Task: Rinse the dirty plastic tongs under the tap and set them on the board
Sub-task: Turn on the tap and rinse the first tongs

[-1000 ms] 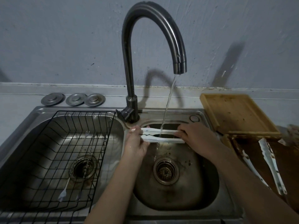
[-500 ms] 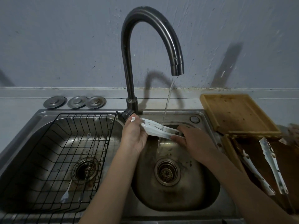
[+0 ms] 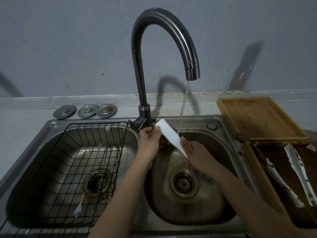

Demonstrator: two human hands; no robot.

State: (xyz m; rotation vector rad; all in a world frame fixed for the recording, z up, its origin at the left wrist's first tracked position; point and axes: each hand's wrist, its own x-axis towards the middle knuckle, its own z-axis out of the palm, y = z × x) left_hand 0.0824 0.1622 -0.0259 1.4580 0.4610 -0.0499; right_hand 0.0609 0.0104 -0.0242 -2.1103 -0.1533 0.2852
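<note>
White plastic tongs [image 3: 169, 135] slant over the right sink basin [image 3: 223, 210], upper end near the tap base, lower end towards me. My left hand [image 3: 151, 140] grips their upper part. My right hand [image 3: 193, 152] grips the lower part, thumb on the white face. Water [image 3: 182, 107] falls from the dark curved tap [image 3: 147, 54] onto the tongs' middle. The light wooden board [image 3: 257, 117] lies on the counter to the right of the sink.
A dark wooden tray [image 3: 259, 174] at the right holds two dirty white tongs [image 3: 300, 170]. A black wire rack [image 3: 68, 169] with skewer-like utensils [image 3: 91, 177] fills the left basin. Three metal drain lids [image 3: 85, 110] sit on the counter behind it.
The tongs have turned from lying level across the stream to a steep slant, showing a flat white face. My left hand rose towards the tap base; my right hand dropped nearer me.
</note>
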